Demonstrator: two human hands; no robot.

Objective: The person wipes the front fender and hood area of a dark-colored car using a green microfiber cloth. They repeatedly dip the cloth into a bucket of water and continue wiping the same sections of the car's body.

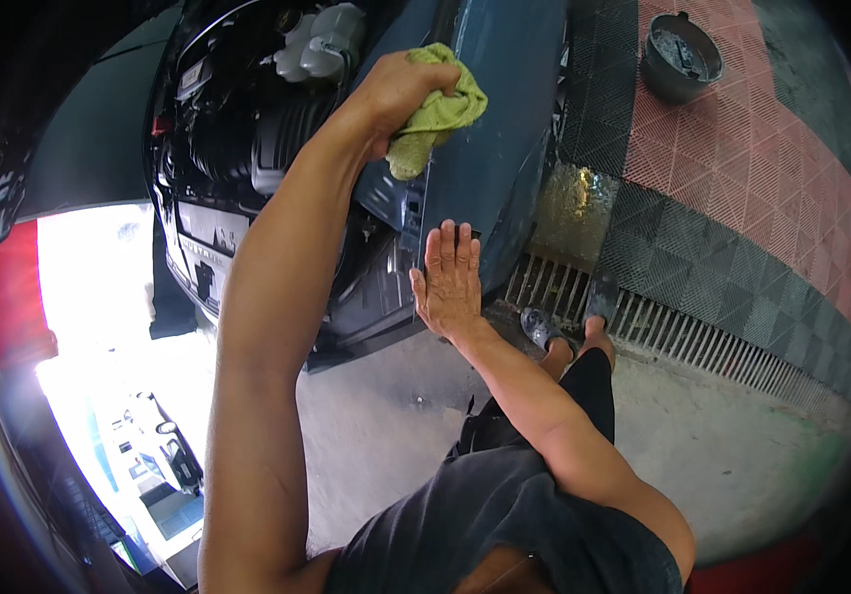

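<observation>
My left hand (399, 89) grips a bunched yellow-green cloth (448, 96) over the inner edge of a car's dark blue-grey fender (507, 141). Part of the cloth hangs below the fingers, beside the engine bay. Nearer my body, my right hand (455, 286) lies flat, palm down, at the front corner of the same fender. Its fingers are stretched out and hold nothing. Left of the fender the engine bay is uncovered, showing a white plastic fluid reservoir (333, 44) and a ribbed black engine part (284, 141).
A black bucket (681, 59) with cloudy contents stands on red floor tiles (730, 163) at upper right. A slotted drain grate (693, 360) crosses the floor by my feet, beside a wet patch (574, 208). Parked vehicles (166, 445) show through the bright opening at left.
</observation>
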